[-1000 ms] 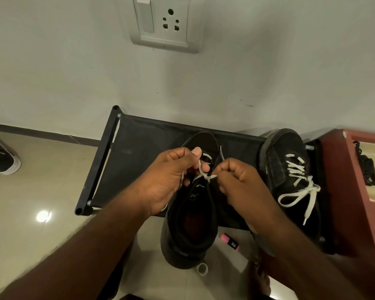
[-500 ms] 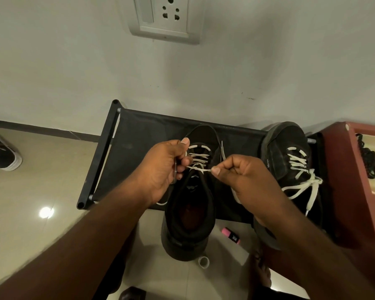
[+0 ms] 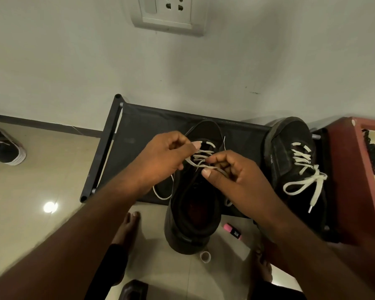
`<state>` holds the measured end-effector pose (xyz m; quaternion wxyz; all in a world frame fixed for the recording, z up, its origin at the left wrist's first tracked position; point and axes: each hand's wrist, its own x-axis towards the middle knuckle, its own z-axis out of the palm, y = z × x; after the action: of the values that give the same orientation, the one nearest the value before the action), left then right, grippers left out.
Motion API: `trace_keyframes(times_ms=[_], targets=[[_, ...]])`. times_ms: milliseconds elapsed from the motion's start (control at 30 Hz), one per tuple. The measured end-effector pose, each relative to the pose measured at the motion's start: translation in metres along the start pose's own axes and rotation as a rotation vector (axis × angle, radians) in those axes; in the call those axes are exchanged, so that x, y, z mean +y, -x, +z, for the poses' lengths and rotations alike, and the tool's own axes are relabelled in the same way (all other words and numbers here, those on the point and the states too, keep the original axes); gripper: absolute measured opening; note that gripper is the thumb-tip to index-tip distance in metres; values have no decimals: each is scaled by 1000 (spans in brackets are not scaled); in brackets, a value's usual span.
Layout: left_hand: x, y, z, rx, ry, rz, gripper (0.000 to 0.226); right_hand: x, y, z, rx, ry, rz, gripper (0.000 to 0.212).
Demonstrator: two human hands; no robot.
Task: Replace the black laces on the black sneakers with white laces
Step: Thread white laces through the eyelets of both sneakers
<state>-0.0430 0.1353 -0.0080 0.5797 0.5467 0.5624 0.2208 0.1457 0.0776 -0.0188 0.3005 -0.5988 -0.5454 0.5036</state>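
Nearest the camera, two bare feet stand on the pale tiled floor (image 3: 41, 169), the left foot (image 3: 128, 230) and the right foot (image 3: 262, 267); between them lie a small white ring (image 3: 205, 256) and, a little further on, a pink marker (image 3: 232, 230); the heel of the near sneaker (image 3: 193, 217) hangs off the front edge of a black fabric rack (image 3: 143, 131), its toe pointing to the wall; above its tongue both hands work the white lace (image 3: 191, 163), which is already threaded through the eyelets; the left hand (image 3: 165, 156) has its fingers curled, pinching one strand, and a slack loop hangs below that wrist; the right hand (image 3: 236, 176) pinches the other strand between thumb and bent fingers; the two hands are just beside each other; to the right, on the same rack, the second sneaker (image 3: 290, 161) stands laced in white with a tied bow (image 3: 305, 182); a red-brown cabinet (image 3: 355, 191) touches the rack's right end; another shoe (image 3: 4, 148) lies far left; beyond, a wall socket (image 3: 167, 14) sits on the grey wall.
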Motion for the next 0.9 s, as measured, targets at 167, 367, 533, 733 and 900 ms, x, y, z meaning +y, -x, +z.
trace_keyframes(times_ms=[167, 367, 533, 733, 900], targets=[[0, 5, 1, -180, -278, 77, 24, -1, 0, 6, 56, 169, -136, 14], [5, 9, 2, -209, -342, 71, 16, -4, 4, 13, 78, 407, -213, 11], [5, 20, 6, -272, -652, 34, 50, -8, 9, 18, -19, 545, -81, 48], [-7, 30, 49, 116, -989, 47, 64, -16, 10, 24, -26, 812, -4, 69], [-13, 30, 47, 127, -955, 2, 71, -19, 11, 26, -39, 796, 13, 65]])
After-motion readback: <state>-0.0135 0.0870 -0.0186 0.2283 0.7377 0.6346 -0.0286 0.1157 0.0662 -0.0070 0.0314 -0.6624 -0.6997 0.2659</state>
